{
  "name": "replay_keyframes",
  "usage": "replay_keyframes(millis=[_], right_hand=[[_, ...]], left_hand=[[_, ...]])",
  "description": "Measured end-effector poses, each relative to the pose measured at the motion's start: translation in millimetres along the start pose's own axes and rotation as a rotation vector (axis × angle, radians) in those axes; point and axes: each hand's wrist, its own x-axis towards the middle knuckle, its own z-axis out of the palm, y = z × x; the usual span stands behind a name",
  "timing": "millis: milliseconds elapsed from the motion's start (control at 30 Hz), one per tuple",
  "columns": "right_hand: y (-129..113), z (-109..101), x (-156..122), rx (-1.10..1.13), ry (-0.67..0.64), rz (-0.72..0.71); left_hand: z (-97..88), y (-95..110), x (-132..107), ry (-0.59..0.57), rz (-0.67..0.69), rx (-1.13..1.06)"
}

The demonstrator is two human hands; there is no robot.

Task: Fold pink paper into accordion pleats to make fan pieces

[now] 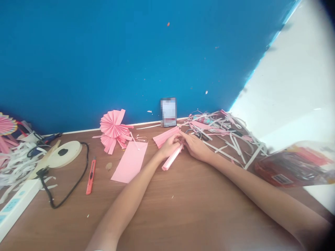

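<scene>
My left hand (pixel 169 145) and my right hand (pixel 195 146) meet at the far middle of the wooden desk (pixel 183 209). Both are closed on a folded strip of pink paper (pixel 171 158), pleated into a narrow bar that points toward me and to the left. A second pleated pink piece (pixel 163 136) lies just behind my left hand. A flat pink sheet (pixel 130 162) lies to the left of my left forearm.
Finished pink paper fans (pixel 113 129) lean against the blue wall. An orange box cutter (pixel 90 176), a tape roll (pixel 64 153), a black cable and a white power strip (pixel 13 205) lie left. Paper trimmings (pixel 227 134) and a plastic bag (pixel 295 164) sit right.
</scene>
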Motion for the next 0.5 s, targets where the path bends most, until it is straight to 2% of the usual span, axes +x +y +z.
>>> replay_keyframes(millis=[500], right_hand=[[-4.7, -7.3, 2.4, 0.033, -0.001, -0.066]], left_hand=[[-0.2, -3.1, 3.3, 0.0, 0.02, -0.032]])
